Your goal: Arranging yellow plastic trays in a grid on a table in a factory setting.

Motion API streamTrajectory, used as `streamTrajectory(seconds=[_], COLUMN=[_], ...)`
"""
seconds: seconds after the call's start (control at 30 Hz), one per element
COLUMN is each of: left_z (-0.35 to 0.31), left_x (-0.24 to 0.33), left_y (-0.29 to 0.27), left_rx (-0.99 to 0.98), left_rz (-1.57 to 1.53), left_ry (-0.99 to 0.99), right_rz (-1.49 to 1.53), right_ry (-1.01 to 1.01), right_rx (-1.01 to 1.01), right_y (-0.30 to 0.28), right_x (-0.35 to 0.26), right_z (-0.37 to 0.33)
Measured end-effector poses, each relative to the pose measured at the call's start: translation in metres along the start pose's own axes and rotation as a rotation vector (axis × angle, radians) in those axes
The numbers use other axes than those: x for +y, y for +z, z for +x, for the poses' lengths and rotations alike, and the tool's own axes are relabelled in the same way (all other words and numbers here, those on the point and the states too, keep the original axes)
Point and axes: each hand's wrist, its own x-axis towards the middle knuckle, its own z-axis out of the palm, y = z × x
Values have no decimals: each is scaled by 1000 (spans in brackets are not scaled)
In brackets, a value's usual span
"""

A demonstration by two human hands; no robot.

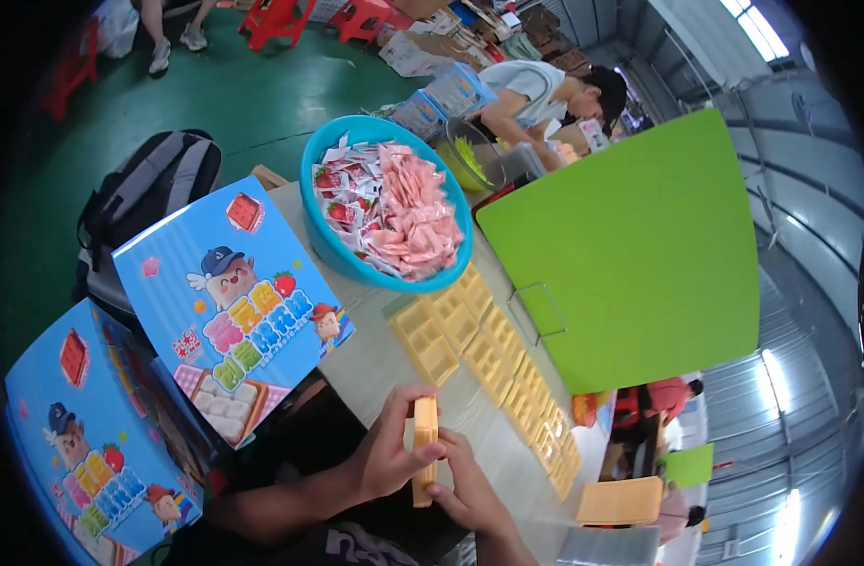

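Note:
Both my hands are closed on a small stack of yellow plastic trays [424, 451], held upright and seen edge-on near the table's front edge. My left hand [394, 443] grips it from the left, with its thumb across the near side. My right hand [468, 486] pinches it lower down from the right. How many trays are in the stack, I cannot tell. Just beyond, several yellow compartment trays [493, 357] lie in rows on the pale table [366, 368]. Behind them stands a teal basin [321, 241], holding pink packets [413, 212] and white-and-red sachets [342, 189].
Blue cartoon-printed boxes [229, 302] stand at left, beside a black-and-grey backpack [158, 189]. A large green board [639, 264] rises along the table's far right side. A yellow tray stack [621, 500] sits at lower right. A co-worker [536, 99] bends over things beyond the basin.

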Motion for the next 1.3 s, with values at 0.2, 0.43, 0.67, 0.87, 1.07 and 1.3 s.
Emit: streamTrajectory(seconds=[0.2,0.43,0.67,0.87,1.07,1.3], left_z=[-1,-5,11,12,12,22], left_x=[-6,-3,1,-7,-4,-13], left_y=[-10,-17,-10,4,14,9], left_rx=[44,67,19,55,-16,45], left_rz=[9,-36,39,78,114,194], left_ry=[32,-43,-101,-149,-212,-389], right_rz=[110,65,-528,-399,-415,-451], right_ry=[48,62,296,337,226,144], right_rx=[-31,104,386,362,337,349], right_y=[-6,-11,-37,-45,-42,-35], right_x=[2,22,74,111,136,137], right_z=[3,-6,-40,-54,-39,-17])
